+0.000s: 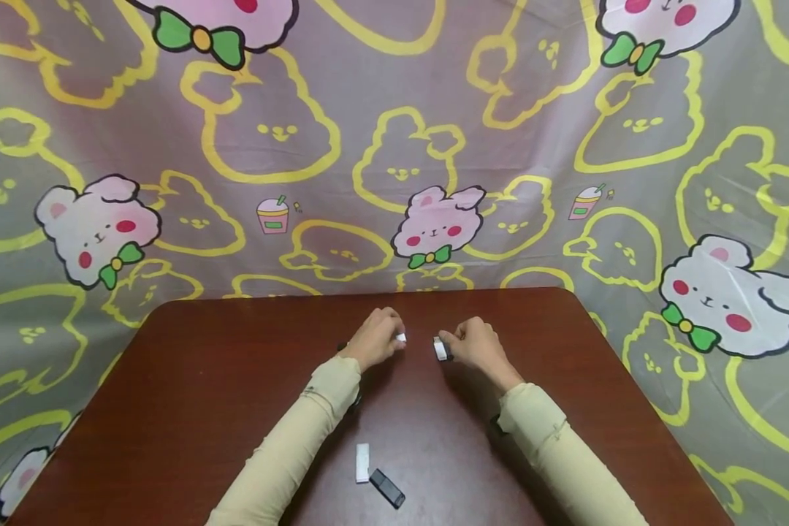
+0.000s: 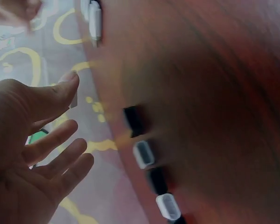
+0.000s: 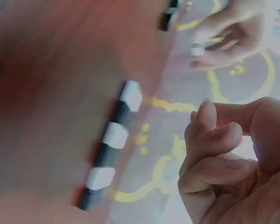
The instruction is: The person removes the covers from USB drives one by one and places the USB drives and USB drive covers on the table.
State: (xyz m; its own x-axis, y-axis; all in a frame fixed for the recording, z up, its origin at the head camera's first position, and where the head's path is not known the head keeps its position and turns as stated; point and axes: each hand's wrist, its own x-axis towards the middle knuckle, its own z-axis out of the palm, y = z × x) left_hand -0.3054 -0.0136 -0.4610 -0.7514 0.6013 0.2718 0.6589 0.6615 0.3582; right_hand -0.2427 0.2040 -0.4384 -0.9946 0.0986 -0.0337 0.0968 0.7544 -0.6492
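My left hand (image 1: 376,340) pinches a small white oblong piece (image 1: 401,337) near the far side of the table. In the left wrist view only a pale sliver of it shows at the thumb tip, the other fingers spread apart. Below that hand stands a line of alternating black and white pieces, one white piece (image 2: 143,154) among them. My right hand (image 1: 478,346) is beside another black-and-white row (image 1: 440,348), which its fingers partly cover in the head view. The right wrist view shows this row (image 3: 115,135) standing apart from the loosely curled fingers, with nothing between them.
Closer to me on the brown table (image 1: 237,409) lie a white oblong piece (image 1: 363,463) and a black one (image 1: 387,488), end near end. A patterned cloth (image 1: 342,183) hangs behind the table's far edge and along its sides.
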